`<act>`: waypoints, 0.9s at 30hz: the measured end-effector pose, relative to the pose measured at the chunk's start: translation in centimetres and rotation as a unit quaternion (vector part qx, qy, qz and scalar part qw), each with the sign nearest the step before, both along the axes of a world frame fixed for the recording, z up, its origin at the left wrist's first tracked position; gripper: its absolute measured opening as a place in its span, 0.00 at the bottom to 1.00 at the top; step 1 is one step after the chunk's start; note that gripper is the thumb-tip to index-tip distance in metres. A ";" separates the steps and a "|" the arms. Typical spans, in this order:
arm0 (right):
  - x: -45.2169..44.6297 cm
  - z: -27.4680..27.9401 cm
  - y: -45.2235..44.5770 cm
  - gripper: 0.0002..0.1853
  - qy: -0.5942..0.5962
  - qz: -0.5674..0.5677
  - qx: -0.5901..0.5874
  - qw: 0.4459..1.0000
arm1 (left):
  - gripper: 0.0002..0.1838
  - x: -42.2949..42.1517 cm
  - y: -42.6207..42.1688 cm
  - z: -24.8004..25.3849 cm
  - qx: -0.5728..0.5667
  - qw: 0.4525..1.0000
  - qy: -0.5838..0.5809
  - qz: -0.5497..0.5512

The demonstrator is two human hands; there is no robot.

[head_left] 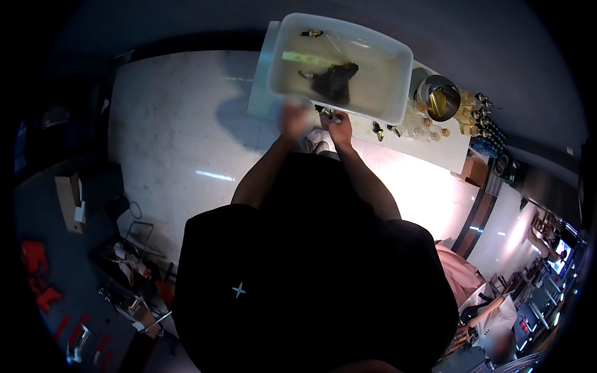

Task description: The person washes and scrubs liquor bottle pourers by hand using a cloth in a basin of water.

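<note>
A fitting [326, 112] is gripped in the right hand [340, 130] beside the tub [406, 71], apparently being worked; steadiness seems needed; whether the blurred left hand [295, 120] grips cannot be told

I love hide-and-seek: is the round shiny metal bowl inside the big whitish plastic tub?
No, the metal bowl is outside the tub, just to its right in the picture.
</note>
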State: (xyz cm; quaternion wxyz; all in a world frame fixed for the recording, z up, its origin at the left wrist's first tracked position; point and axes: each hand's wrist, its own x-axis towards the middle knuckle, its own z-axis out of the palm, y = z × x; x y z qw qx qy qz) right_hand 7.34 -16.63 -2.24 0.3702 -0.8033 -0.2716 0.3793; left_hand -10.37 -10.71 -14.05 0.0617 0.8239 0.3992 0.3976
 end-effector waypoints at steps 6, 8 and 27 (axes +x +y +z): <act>1.3 -1.9 -2.0 0.14 0.052 -0.028 0.100 0.993 | 0.11 0.8 -0.9 -3.6 -0.349 0.896 -0.259 0.092; 1.6 0.2 -2.4 0.09 0.097 -0.016 0.133 0.986 | 0.08 1.5 -1.2 -1.1 -0.389 0.866 -0.301 0.085; 0.8 13.5 4.1 0.08 -0.068 0.089 0.277 0.954 | 0.11 4.2 11.8 21.9 -0.220 0.974 -0.051 -0.001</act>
